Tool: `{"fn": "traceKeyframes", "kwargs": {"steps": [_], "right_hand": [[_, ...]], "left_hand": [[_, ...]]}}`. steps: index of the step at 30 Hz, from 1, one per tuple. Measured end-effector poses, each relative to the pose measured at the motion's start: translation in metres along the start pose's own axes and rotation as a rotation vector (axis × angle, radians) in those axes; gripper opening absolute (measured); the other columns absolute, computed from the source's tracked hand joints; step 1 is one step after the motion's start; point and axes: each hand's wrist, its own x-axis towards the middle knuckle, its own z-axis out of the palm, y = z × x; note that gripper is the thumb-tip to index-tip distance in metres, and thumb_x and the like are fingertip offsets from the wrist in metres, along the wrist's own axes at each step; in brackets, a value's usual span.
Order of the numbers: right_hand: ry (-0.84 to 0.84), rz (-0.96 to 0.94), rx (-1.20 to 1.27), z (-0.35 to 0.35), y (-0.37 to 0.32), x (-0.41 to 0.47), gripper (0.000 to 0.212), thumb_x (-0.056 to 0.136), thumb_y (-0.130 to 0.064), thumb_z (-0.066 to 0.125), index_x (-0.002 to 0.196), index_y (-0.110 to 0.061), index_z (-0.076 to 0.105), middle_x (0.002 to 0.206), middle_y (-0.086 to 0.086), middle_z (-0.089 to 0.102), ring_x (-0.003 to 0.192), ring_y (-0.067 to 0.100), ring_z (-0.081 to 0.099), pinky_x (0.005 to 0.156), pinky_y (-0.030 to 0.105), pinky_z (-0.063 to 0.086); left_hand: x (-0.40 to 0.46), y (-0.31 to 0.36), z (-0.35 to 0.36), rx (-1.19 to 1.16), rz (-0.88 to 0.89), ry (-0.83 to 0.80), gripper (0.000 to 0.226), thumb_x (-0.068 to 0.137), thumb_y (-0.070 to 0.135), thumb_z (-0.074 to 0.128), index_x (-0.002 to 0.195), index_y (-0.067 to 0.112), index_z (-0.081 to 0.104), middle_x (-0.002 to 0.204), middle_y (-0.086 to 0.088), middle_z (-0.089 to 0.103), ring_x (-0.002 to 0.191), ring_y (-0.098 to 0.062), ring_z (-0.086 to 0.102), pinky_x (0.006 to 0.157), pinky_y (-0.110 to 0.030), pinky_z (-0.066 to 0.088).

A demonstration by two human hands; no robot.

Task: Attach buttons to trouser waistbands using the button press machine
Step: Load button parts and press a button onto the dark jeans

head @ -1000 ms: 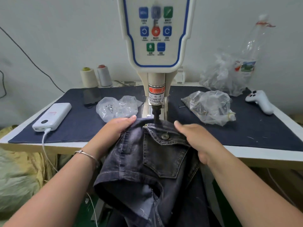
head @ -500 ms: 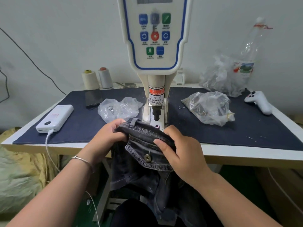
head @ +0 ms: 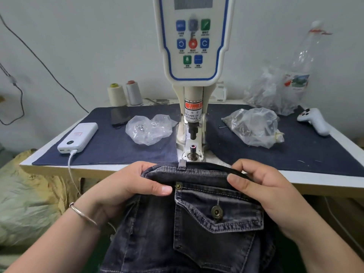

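Note:
Dark grey denim trousers [head: 157, 223] hang in front of the table edge, back pocket flap facing me with a metal button [head: 217, 211] on it. My left hand [head: 126, 186] grips the waistband [head: 201, 171] at its left, thumb on top. The waistband's right part is pinched by my right hand [head: 262, 186]. The button press machine [head: 194, 123] stands just behind the waistband, its lower die [head: 193, 149] bare and the punch raised above it.
Two clear plastic bags [head: 149, 129] [head: 254, 127] lie either side of the machine on the navy mat [head: 110, 146]. A white power bank [head: 78, 137] sits left, a white controller [head: 315, 121] right. Thread cones [head: 125, 93] and a phone [head: 120, 115] stand behind.
The trousers were pulled off the die toward me and down below the table edge. Both hands shifted along the waistband and now hold it stretched flat.

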Motion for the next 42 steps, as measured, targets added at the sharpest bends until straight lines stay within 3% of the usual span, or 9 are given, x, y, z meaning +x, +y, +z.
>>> {"fn": "traceKeyframes", "kwargs": {"steps": [10, 15, 19, 21, 23, 27, 32, 38, 42], "right_hand": [[-0.022, 0.084, 0.044, -0.012, -0.007, -0.015, 0.022, 0.075, -0.031, 0.07, 0.079, -0.01, 0.064, 0.079, 0.011, 0.07, 0.071, 0.021, 0.066, 0.063, 0.025, 0.054], [-0.087, 0.183, 0.197, -0.011, -0.009, -0.016, 0.015, 0.079, -0.028, 0.068, 0.08, -0.014, 0.071, 0.088, 0.016, 0.071, 0.078, 0.024, 0.069, 0.067, 0.028, 0.055], [-0.115, 0.278, 0.274, -0.003, -0.006, -0.014, 0.019, 0.077, -0.027, 0.069, 0.082, -0.009, 0.073, 0.091, 0.021, 0.071, 0.078, 0.026, 0.067, 0.068, 0.029, 0.057], [-0.101, 0.35, 0.341, -0.005, -0.002, -0.011, 0.037, 0.077, -0.026, 0.07, 0.098, 0.005, 0.069, 0.106, 0.031, 0.067, 0.089, 0.034, 0.064, 0.076, 0.036, 0.056], [-0.099, 0.421, 0.447, -0.008, 0.002, -0.009, 0.042, 0.079, -0.024, 0.068, 0.108, 0.007, 0.068, 0.115, 0.032, 0.064, 0.1, 0.039, 0.062, 0.089, 0.042, 0.053], [-0.137, 0.529, 0.721, -0.01, 0.009, -0.005, 0.045, 0.083, -0.013, 0.071, 0.121, 0.009, 0.061, 0.125, 0.032, 0.059, 0.113, 0.042, 0.059, 0.105, 0.05, 0.044], [-0.129, 0.564, 0.762, -0.011, 0.013, -0.004, 0.05, 0.073, -0.013, 0.077, 0.115, 0.01, 0.065, 0.121, 0.031, 0.061, 0.1, 0.039, 0.065, 0.097, 0.049, 0.05], [-0.073, 0.495, 0.641, -0.01, 0.021, -0.005, 0.048, 0.076, -0.016, 0.069, 0.114, 0.012, 0.064, 0.12, 0.031, 0.061, 0.094, 0.034, 0.067, 0.089, 0.041, 0.056], [-0.027, 0.473, 0.472, -0.014, 0.024, -0.005, 0.049, 0.072, -0.022, 0.075, 0.105, 0.014, 0.064, 0.104, 0.029, 0.064, 0.086, 0.03, 0.062, 0.081, 0.035, 0.055]], "left_hand": [[-0.003, -0.011, 0.018, -0.08, -0.003, -0.126, 0.053, 0.075, 0.019, 0.085, 0.122, 0.0, 0.067, 0.116, -0.018, 0.071, 0.104, -0.03, 0.07, 0.09, -0.037, 0.054], [-0.008, 0.0, 0.016, 0.159, -0.023, -0.04, 0.078, 0.068, 0.048, 0.089, 0.127, 0.005, 0.061, 0.128, -0.03, 0.061, 0.113, -0.035, 0.062, 0.096, -0.04, 0.051], [-0.008, 0.011, 0.028, 0.363, 0.011, 0.025, 0.074, 0.059, 0.051, 0.091, 0.125, 0.032, 0.061, 0.133, -0.004, 0.064, 0.121, -0.014, 0.062, 0.097, -0.025, 0.048], [-0.011, 0.013, 0.034, 0.617, 0.044, 0.032, 0.091, 0.057, 0.047, 0.091, 0.135, 0.055, 0.045, 0.144, 0.012, 0.052, 0.134, 0.002, 0.047, 0.107, -0.02, 0.04], [-0.013, 0.013, 0.042, 0.839, 0.153, 0.049, 0.111, 0.057, 0.046, 0.094, 0.144, 0.056, 0.026, 0.15, 0.026, 0.036, 0.141, 0.006, 0.033, 0.11, -0.011, 0.03], [-0.006, 0.003, 0.062, 1.03, 0.372, 0.14, 0.073, 0.067, 0.043, 0.091, 0.124, 0.052, 0.046, 0.155, 0.026, 0.013, 0.143, 0.01, 0.021, 0.103, 0.0, 0.023], [0.005, -0.006, 0.064, 1.053, 0.433, 0.29, 0.023, 0.081, 0.032, 0.081, 0.092, 0.037, 0.062, 0.146, 0.023, 0.029, 0.11, -0.011, 0.054, 0.095, -0.015, 0.037], [0.009, -0.009, 0.068, 0.761, 0.43, 0.389, 0.004, 0.088, 0.026, 0.061, 0.089, 0.027, 0.057, 0.116, 0.01, 0.066, 0.111, -0.011, 0.061, 0.094, -0.022, 0.045], [0.01, -0.002, 0.065, 0.442, 0.241, 0.406, 0.012, 0.08, 0.025, 0.061, 0.076, 0.015, 0.056, 0.076, -0.01, 0.058, 0.072, -0.017, 0.051, 0.071, -0.034, 0.038]]}}
